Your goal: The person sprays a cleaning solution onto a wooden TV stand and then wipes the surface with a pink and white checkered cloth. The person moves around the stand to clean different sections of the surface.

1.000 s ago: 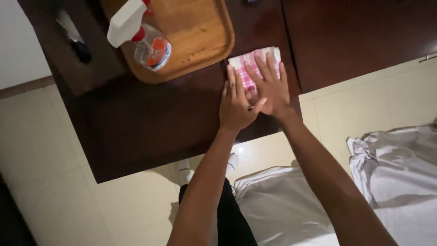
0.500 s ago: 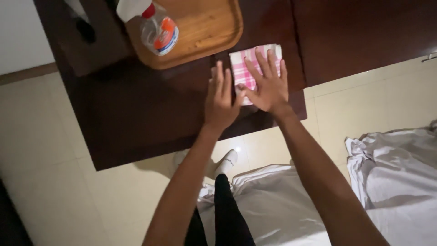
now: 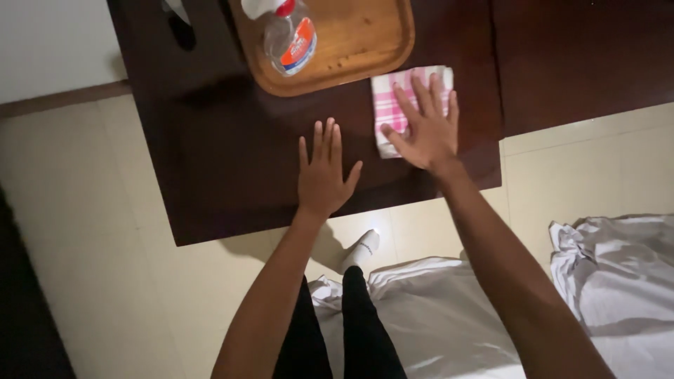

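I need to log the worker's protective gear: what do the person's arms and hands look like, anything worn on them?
Both arms are bare from the frame edge down to the wrist, with no sleeves in view. The left hand and right hand are bare too: no gloves, and no watch, bands or rings that I can make out in this dim light.

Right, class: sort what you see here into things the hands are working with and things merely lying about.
In use:
right hand, flat on the pink checked cloth
left hand, flat on the dark table

Lying about:
spray bottle on the wooden tray
white sheets on the floor
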